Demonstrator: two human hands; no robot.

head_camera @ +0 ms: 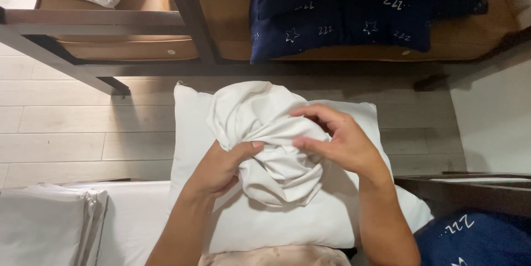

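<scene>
Head view: both hands' grip, left hand (218,169) and right hand (337,141), pinching bunched white pillowcase (265,139) over white pillow (191,133), navy bedding (343,11) beyond.

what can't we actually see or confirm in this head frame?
- White bunched cloth: its kind and full shape are lost in the folds; left hand and right hand cover its sides.
- White pillow: its middle lies under the cloth and forearms; its near edge is hidden.
- Stack of folded white fabric: cut off by the left and bottom edges.
- Dark blue patterned fabric: cut off at the bottom-right corner.
</scene>
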